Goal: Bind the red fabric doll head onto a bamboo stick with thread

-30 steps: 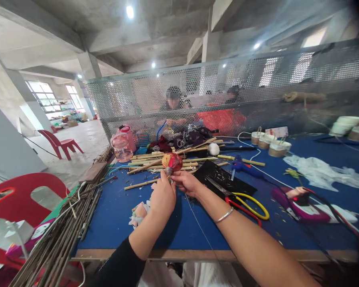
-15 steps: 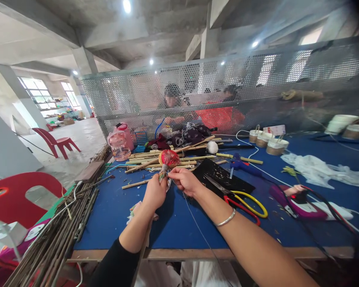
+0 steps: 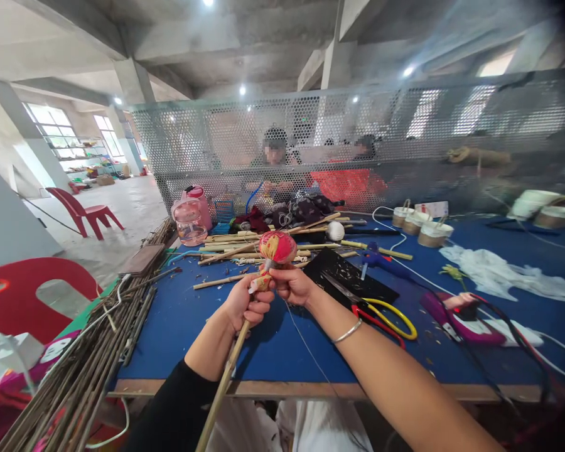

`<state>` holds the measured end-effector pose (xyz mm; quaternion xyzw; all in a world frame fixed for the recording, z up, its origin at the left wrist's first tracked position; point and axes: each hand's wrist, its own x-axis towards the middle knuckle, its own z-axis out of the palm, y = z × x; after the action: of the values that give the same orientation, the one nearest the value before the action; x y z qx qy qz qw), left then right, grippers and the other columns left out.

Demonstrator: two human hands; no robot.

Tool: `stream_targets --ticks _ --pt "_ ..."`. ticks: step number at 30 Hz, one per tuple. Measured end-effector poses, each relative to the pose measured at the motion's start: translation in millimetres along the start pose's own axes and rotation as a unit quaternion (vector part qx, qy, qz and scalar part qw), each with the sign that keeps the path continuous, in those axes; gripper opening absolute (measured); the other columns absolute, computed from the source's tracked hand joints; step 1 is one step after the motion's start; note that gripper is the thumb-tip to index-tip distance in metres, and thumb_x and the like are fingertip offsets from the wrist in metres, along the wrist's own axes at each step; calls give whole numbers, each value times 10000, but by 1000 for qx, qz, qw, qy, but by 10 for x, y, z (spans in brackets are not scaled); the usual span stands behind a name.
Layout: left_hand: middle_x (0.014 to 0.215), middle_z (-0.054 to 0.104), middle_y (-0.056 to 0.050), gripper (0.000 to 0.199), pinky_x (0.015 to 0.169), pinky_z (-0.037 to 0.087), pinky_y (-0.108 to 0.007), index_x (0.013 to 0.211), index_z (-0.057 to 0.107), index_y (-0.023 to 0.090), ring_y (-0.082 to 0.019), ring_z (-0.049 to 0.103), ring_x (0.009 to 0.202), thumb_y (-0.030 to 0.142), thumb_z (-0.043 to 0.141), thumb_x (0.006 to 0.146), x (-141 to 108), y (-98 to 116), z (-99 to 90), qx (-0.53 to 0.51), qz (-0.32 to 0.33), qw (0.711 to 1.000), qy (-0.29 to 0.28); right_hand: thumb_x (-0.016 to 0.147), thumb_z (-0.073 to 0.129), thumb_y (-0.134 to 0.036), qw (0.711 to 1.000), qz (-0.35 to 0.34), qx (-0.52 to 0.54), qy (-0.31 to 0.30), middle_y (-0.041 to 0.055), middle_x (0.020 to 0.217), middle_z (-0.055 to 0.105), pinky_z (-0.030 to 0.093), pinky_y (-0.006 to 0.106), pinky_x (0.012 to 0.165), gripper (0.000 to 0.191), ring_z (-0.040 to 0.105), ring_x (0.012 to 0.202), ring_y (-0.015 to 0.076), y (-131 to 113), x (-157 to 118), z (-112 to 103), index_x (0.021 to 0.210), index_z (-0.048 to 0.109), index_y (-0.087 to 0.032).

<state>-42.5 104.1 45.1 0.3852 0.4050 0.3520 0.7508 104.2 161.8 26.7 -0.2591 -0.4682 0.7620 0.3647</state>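
Note:
My left hand (image 3: 247, 301) is closed round a wooden stick (image 3: 226, 373), which slants down toward my lap. On the stick's upper end sits a red and yellow cloth-covered ball (image 3: 277, 247), gathered at a grey bound neck (image 3: 269, 266). Below the neck, patterned cloth (image 3: 262, 282) shows between my fingers. My right hand (image 3: 294, 285) pinches close against the neck, its fingertips partly hidden. From beneath it a thin wire (image 3: 306, 348) trails down over the table edge. Right of that hand lie large scissors (image 3: 381, 317) with red and yellow handles, partly on a black cloth (image 3: 327, 270).
Cut sticks (image 3: 221, 254) lie behind my hands, near a white ball (image 3: 336, 231). A blue glue gun (image 3: 386, 260), white plastic (image 3: 503, 270) and small pots (image 3: 434, 234) are rightward. Long twigs (image 3: 89, 370) line the left edge. People sit behind a perforated screen (image 3: 193, 144).
My left hand has turned over, bringing the stick into view below it. The cloth ball has shifted slightly right and now shows more yellow. My right hand has closed in on the neck.

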Motion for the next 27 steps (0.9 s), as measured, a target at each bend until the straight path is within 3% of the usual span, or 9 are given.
stream_targets --ticks 3,5,8,11,15,19,23,27 --pt "514 385 41 308 297 263 -160 750 511 158 -67 313 339 421 363 814 15 35 -19 -14 -13 1000 2 514 793 -333 1000 1 -6 3 -80 431 486 43 167 334 400 196 315 -2 2 -14 -12 803 609 -127" --pt "591 505 -1 387 377 386 -190 809 529 161 -100 476 433 498 340 836 20 85 1 -15 19 999 46 505 801 -324 1000 0 -14 6 -85 422 471 42 172 329 380 184 312 -4 -4 -16 -3 760 602 -123" --pt "629 578 -19 495 430 418 -220 862 543 170 -137 556 503 625 351 818 46 143 87 90 70 985 130 500 801 -313 1000 -8 -25 10 -93 412 442 59 177 326 348 192 312 -1 -10 -11 14 689 570 -134" --pt "565 544 3 476 404 373 -217 820 546 172 -127 510 448 633 432 789 96 82 188 214 102 955 180 492 797 -301 999 -12 -39 20 -110 384 379 61 185 322 338 190 307 7 -14 1 -1 640 534 -150" --pt "523 446 57 325 372 253 -178 751 529 177 -59 359 387 500 542 782 125 -144 251 233 131 941 209 545 771 -324 997 -5 -66 37 -96 395 395 54 197 319 302 201 310 11 -20 14 -55 642 556 -135" --pt "494 353 89 252 358 189 -174 696 454 196 -44 281 360 415 542 783 80 -238 253 210 119 946 215 600 747 -347 995 -1 -95 31 -82 400 413 69 204 323 280 229 318 20 -34 -6 -49 661 585 -127" --pt "476 234 112 238 343 116 -168 677 372 220 -43 178 333 412 462 785 11 -139 174 149 86 960 222 634 738 -366 993 -6 -112 25 -109 379 339 65 199 338 275 194 328 20 -94 -49 -10 674 581 -144" --pt "465 168 117 276 345 63 -163 620 314 225 -38 106 341 424 465 739 -64 -65 73 97 57 975 190 574 778 -317 993 -22 -110 39 -124 377 306 36 203 353 298 166 336 12 -169 -75 -3 626 534 -156"
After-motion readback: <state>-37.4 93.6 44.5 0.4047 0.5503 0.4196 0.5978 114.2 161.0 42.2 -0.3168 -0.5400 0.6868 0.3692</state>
